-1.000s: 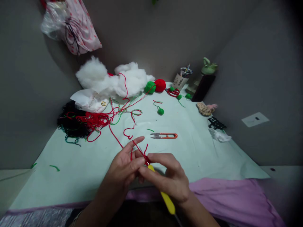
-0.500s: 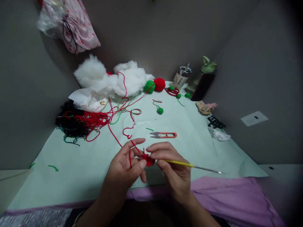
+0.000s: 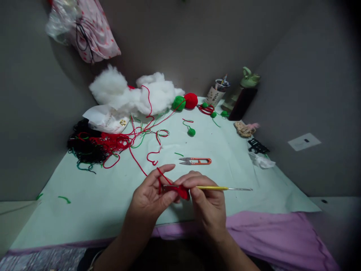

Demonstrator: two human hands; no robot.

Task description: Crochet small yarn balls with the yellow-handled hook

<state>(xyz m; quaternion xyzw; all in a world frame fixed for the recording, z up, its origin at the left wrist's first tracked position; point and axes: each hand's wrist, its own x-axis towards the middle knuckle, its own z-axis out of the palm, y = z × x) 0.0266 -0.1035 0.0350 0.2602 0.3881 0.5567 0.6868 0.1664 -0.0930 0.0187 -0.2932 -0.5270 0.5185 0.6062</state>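
My left hand [image 3: 152, 194] pinches a small red crochet piece [image 3: 183, 192] between thumb and fingers. Red yarn [image 3: 164, 175] runs over its raised index finger and trails back across the table. In my right hand [image 3: 207, 199] is a crochet hook [image 3: 213, 188] with a yellow handle, held nearly level; its spare metal end points right. The hook's working end reaches left past the red piece, close to the left fingers. Just beyond the hands lie orange-handled thread snips [image 3: 195, 161], with a short green yarn scrap [image 3: 178, 154] beside them.
White stuffing [image 3: 156, 94] is heaped at the back, near a green yarn ball [image 3: 179, 103] and a red yarn ball [image 3: 191, 101]. Tangled black and red yarn [image 3: 93, 145] covers the left side. A pen cup [image 3: 214, 94] and red-handled scissors [image 3: 207, 109] stand and lie at back right.
The crochet hook has swung from a downward slant to nearly level, and its working end now shows left of the red piece. The red piece has shifted slightly right.
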